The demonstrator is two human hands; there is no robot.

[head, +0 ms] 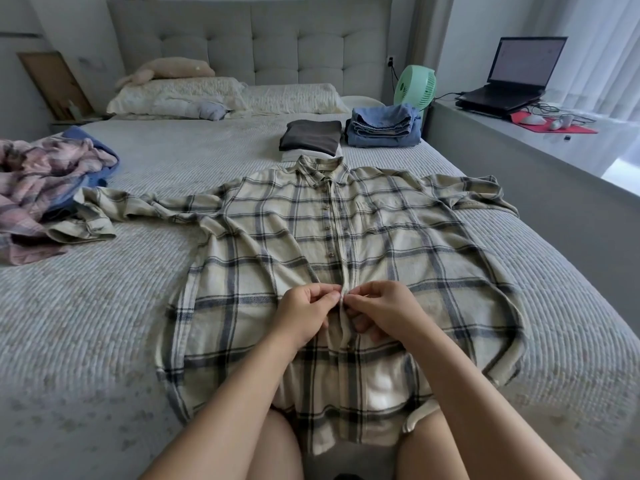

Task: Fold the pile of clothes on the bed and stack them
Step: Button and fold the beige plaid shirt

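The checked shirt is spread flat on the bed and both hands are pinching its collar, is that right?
Not quite. The checked shirt is spread flat on the bed, but the left hand and right hand are pinching its button strip low down the front, not its collar. The collar lies at the far end, untouched. The head view shows it.
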